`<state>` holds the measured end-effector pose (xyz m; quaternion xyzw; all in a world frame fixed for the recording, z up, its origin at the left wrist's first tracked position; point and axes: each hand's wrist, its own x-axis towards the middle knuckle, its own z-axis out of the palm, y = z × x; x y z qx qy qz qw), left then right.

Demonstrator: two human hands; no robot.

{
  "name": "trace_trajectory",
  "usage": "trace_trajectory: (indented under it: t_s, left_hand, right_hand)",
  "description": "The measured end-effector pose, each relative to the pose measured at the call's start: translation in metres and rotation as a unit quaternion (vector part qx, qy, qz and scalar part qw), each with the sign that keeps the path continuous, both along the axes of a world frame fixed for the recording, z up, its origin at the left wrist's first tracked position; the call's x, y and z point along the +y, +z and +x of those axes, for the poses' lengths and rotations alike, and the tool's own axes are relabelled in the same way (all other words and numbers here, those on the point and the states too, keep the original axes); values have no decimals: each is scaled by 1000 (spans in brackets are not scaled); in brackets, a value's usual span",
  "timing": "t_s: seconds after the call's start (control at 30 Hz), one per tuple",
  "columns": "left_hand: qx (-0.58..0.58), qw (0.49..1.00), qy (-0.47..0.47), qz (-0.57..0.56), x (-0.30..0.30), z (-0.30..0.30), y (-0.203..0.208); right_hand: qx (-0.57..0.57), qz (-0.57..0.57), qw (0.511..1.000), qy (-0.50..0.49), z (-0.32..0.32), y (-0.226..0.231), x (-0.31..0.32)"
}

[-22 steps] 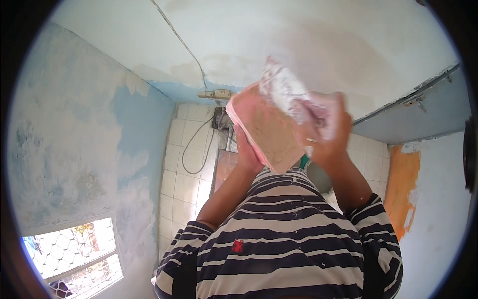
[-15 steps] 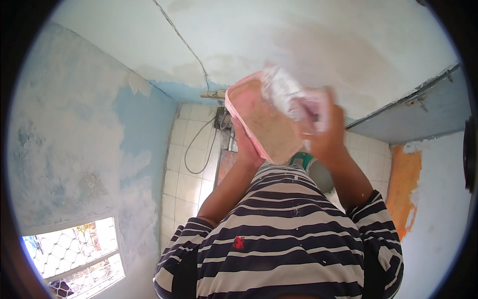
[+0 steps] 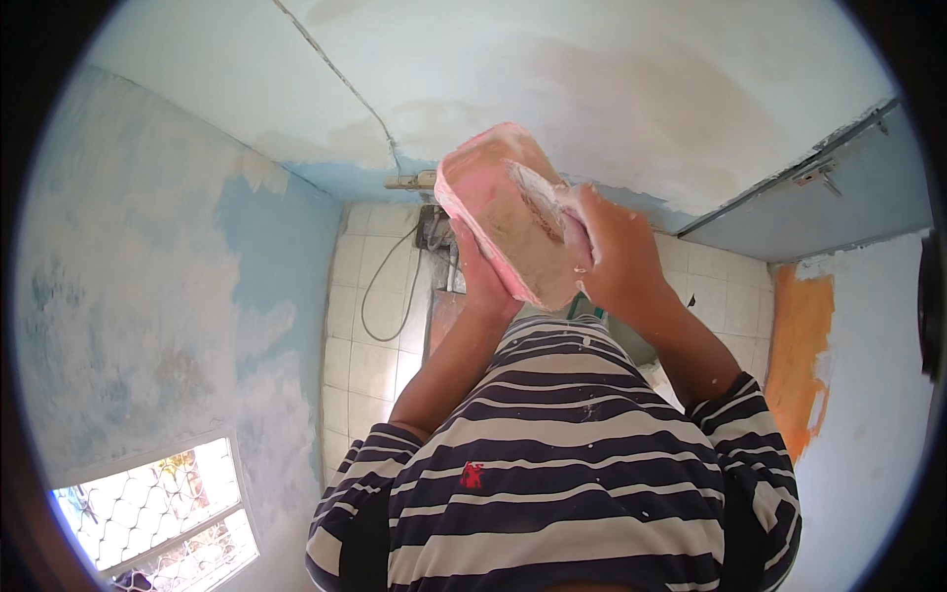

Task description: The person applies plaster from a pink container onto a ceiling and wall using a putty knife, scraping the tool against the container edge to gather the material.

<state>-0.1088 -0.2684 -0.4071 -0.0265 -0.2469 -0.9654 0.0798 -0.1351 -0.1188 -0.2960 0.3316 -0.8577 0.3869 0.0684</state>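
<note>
One pink, round-cornered tub (image 3: 477, 185), coated tan and rough inside, is in front of the striped shirt (image 3: 557, 444), the left hand (image 3: 481, 274) gripping its side, the right hand (image 3: 623, 252) clutching one white-smeared tool (image 3: 536, 187) over it.

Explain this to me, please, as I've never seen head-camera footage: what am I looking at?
There's no machine here, just a person's bare hands. One wide fisheye camera on the head looks down, so straight edges bend. The left hand holds a pink tray by its side; tan material covers part of its inside. The right hand grips a white-smeared object over the tray; I can't tell exactly what it is. Below are the striped shirt and tiled floor.
</note>
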Motion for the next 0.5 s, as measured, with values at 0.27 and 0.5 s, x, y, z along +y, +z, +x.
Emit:
trace_trajectory:
  t_s: [0.27, 0.5]
  left_hand:
    - [-58, 998, 18, 6, 7, 1, -4]
    - [-75, 997, 1, 11, 13, 3, -6]
  right_hand:
    - [102, -56, 993, -30, 0, 3, 10]
    - [119, -87, 987, -60, 1, 5, 17]
